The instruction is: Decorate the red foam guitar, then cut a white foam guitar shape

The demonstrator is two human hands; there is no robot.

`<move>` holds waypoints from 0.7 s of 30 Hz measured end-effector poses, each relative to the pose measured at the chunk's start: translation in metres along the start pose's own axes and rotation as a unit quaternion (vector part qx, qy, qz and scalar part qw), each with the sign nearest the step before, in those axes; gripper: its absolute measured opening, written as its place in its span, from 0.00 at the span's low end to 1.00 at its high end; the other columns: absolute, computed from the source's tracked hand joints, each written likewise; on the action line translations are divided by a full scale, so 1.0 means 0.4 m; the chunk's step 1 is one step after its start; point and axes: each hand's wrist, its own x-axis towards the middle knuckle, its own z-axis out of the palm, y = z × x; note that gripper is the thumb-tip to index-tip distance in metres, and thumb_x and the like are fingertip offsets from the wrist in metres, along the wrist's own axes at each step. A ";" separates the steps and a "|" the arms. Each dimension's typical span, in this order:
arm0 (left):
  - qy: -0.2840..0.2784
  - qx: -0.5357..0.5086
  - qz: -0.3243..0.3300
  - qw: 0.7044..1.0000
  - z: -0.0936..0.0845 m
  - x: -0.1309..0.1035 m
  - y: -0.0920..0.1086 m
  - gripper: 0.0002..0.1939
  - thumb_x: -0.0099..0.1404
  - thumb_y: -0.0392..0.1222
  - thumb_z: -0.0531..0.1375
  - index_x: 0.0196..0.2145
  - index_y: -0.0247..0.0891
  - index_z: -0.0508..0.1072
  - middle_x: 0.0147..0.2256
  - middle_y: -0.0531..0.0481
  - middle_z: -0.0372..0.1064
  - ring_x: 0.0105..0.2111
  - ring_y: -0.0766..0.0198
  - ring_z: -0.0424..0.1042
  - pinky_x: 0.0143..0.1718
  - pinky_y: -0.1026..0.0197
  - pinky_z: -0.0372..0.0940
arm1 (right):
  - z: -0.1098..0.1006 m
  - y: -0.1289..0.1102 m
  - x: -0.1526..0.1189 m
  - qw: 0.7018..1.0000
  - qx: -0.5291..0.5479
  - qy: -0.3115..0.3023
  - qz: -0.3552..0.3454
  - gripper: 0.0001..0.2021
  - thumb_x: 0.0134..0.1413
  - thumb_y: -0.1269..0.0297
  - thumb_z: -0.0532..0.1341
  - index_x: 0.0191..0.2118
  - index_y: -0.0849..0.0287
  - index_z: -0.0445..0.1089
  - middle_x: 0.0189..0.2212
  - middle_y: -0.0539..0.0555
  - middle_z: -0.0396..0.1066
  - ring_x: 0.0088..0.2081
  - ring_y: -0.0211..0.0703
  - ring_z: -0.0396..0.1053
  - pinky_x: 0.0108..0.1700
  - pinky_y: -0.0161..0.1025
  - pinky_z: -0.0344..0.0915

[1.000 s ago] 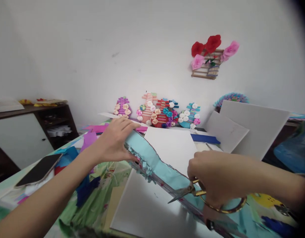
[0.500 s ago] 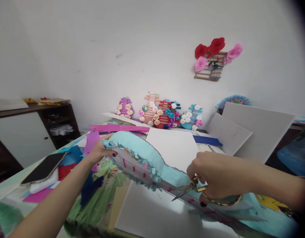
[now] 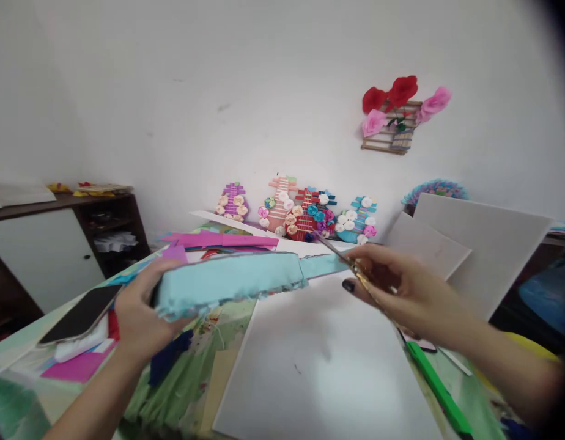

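My left hand (image 3: 142,305) grips the rounded end of a guitar-shaped paper craft (image 3: 232,278), covered in light blue paper with a fringed, ruffled lower edge. The craft is held edge-on above the table, its narrow part pointing right. In my right hand (image 3: 402,287) are scissors (image 3: 362,280) with gold handles, their blades pointing up and left past the narrow end of the craft. The blades look closed together. My right fingers hide that end, so I cannot tell whether they also touch the craft. Beneath it lies a white board (image 3: 328,366).
A phone (image 3: 83,315) and coloured paper pieces (image 3: 78,363) lie at left. A green cutter (image 3: 438,388) rests right of the board. Several small decorated guitars (image 3: 305,211) lean against the wall. White panels (image 3: 479,244) stand at the right.
The craft has turned from showing its flat face to showing its blue side edge, and its narrow end has risen. My right hand has lifted, swinging the scissors' tips upward.
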 end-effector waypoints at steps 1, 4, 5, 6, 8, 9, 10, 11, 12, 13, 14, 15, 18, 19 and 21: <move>0.006 -0.001 0.033 0.999 -0.001 -0.015 0.027 0.17 0.51 0.46 0.62 0.39 0.42 0.69 0.35 0.51 0.70 0.35 0.55 0.71 0.37 0.56 0.65 | 0.028 0.004 -0.021 1.000 -0.002 0.005 0.014 0.11 0.55 0.56 0.59 0.40 0.57 0.69 0.18 0.46 0.61 0.20 0.35 0.57 0.21 0.33 0.53; 0.028 0.011 0.079 0.996 -0.008 -0.050 0.090 0.15 0.54 0.46 0.60 0.41 0.46 0.68 0.35 0.50 0.69 0.35 0.54 0.70 0.37 0.53 0.64 | 0.096 0.020 -0.083 1.000 -0.011 0.019 0.012 0.07 0.54 0.59 0.60 0.36 0.57 0.68 0.18 0.45 0.61 0.19 0.34 0.57 0.21 0.32 0.53; 0.028 0.016 0.086 0.996 -0.013 -0.055 0.101 0.16 0.54 0.46 0.60 0.42 0.46 0.68 0.35 0.49 0.68 0.35 0.53 0.69 0.37 0.52 0.63 | 0.108 0.028 -0.100 1.000 -0.010 0.028 -0.002 0.07 0.53 0.60 0.60 0.37 0.56 0.68 0.19 0.46 0.62 0.20 0.34 0.57 0.22 0.33 0.54; 0.017 0.017 0.088 0.996 -0.019 -0.056 0.106 0.17 0.53 0.47 0.61 0.42 0.46 0.68 0.36 0.48 0.68 0.35 0.52 0.69 0.37 0.51 0.63 | 0.113 0.038 -0.112 0.999 -0.007 0.038 -0.018 0.08 0.53 0.61 0.61 0.39 0.56 0.67 0.21 0.46 0.63 0.21 0.34 0.58 0.23 0.33 0.55; -0.019 0.009 0.080 0.997 -0.032 -0.050 0.104 0.18 0.51 0.47 0.63 0.41 0.45 0.69 0.36 0.47 0.68 0.35 0.51 0.69 0.36 0.51 0.62 | 0.106 0.063 -0.122 0.997 0.006 0.053 -0.052 0.12 0.53 0.63 0.61 0.44 0.55 0.66 0.24 0.47 0.65 0.23 0.35 0.60 0.26 0.33 0.58; -0.034 0.004 0.068 0.997 -0.037 -0.044 0.099 0.18 0.51 0.48 0.63 0.40 0.45 0.69 0.35 0.47 0.69 0.34 0.51 0.70 0.36 0.51 0.62 | 0.094 0.077 -0.118 0.996 0.014 0.056 -0.064 0.14 0.54 0.63 0.61 0.47 0.55 0.65 0.25 0.47 0.66 0.24 0.35 0.61 0.28 0.34 0.59; -0.040 0.000 0.053 0.998 -0.041 -0.038 0.095 0.18 0.50 0.49 0.63 0.39 0.45 0.70 0.34 0.48 0.69 0.33 0.51 0.70 0.34 0.52 0.62 | 0.081 0.092 -0.110 0.996 0.023 0.054 -0.074 0.15 0.54 0.63 0.61 0.49 0.55 0.64 0.27 0.48 0.66 0.26 0.36 0.62 0.30 0.35 0.60; -0.035 0.001 0.038 0.999 -0.043 -0.032 0.093 0.17 0.50 0.50 0.62 0.38 0.44 0.70 0.34 0.49 0.70 0.32 0.51 0.70 0.33 0.52 0.61 | 0.066 0.106 -0.097 0.995 0.031 0.049 -0.083 0.16 0.55 0.63 0.62 0.49 0.55 0.63 0.28 0.49 0.67 0.28 0.37 0.63 0.31 0.35 0.61; -0.029 0.006 0.027 0.999 -0.044 -0.027 0.092 0.17 0.50 0.51 0.62 0.37 0.44 0.71 0.33 0.49 0.70 0.31 0.52 0.70 0.32 0.53 0.61 | 0.052 0.118 -0.081 0.994 0.038 0.041 -0.095 0.16 0.55 0.63 0.62 0.49 0.55 0.63 0.30 0.50 0.68 0.29 0.37 0.64 0.33 0.36 0.62; -0.034 0.010 0.021 0.999 -0.044 -0.024 0.094 0.16 0.50 0.51 0.61 0.36 0.44 0.71 0.32 0.50 0.70 0.31 0.52 0.70 0.31 0.54 0.61 | 0.040 0.127 -0.062 0.993 0.046 0.030 -0.107 0.16 0.55 0.63 0.63 0.48 0.55 0.64 0.32 0.51 0.69 0.31 0.38 0.65 0.35 0.36 0.63; -0.043 0.014 0.017 0.999 -0.042 -0.022 0.097 0.16 0.50 0.51 0.60 0.36 0.44 0.71 0.32 0.50 0.70 0.30 0.53 0.70 0.31 0.55 0.60 | 0.032 0.134 -0.041 0.991 0.055 0.015 -0.120 0.15 0.54 0.63 0.63 0.47 0.56 0.64 0.34 0.52 0.69 0.33 0.39 0.66 0.36 0.36 0.64; -0.055 0.019 0.014 0.998 -0.040 -0.023 0.102 0.15 0.51 0.51 0.60 0.37 0.44 0.70 0.32 0.51 0.70 0.30 0.54 0.70 0.30 0.56 0.60 | 0.029 0.139 -0.020 0.989 0.069 -0.002 -0.132 0.15 0.53 0.63 0.64 0.46 0.56 0.65 0.36 0.53 0.70 0.35 0.39 0.66 0.38 0.37 0.64; -0.060 0.021 0.018 0.998 -0.032 -0.031 0.116 0.16 0.53 0.53 0.58 0.38 0.44 0.69 0.33 0.51 0.69 0.31 0.55 0.70 0.29 0.57 0.61 | 0.043 0.149 0.040 0.978 0.119 -0.065 -0.161 0.14 0.53 0.67 0.63 0.46 0.58 0.66 0.40 0.55 0.70 0.40 0.41 0.69 0.42 0.38 0.66; -0.050 0.019 0.022 0.998 -0.030 -0.035 0.119 0.17 0.54 0.54 0.58 0.39 0.44 0.69 0.33 0.51 0.69 0.31 0.55 0.70 0.29 0.57 0.61 | 0.053 0.154 0.058 0.972 0.135 -0.085 -0.172 0.15 0.52 0.69 0.63 0.47 0.58 0.66 0.40 0.55 0.71 0.42 0.41 0.69 0.43 0.39 0.66; -0.036 0.022 0.014 0.999 -0.030 -0.041 0.125 0.18 0.54 0.56 0.57 0.38 0.44 0.69 0.33 0.50 0.69 0.32 0.55 0.71 0.30 0.57 0.62 | 0.075 0.165 0.088 0.959 0.166 -0.120 -0.195 0.16 0.52 0.71 0.63 0.48 0.59 0.67 0.43 0.56 0.71 0.44 0.42 0.69 0.46 0.40 0.66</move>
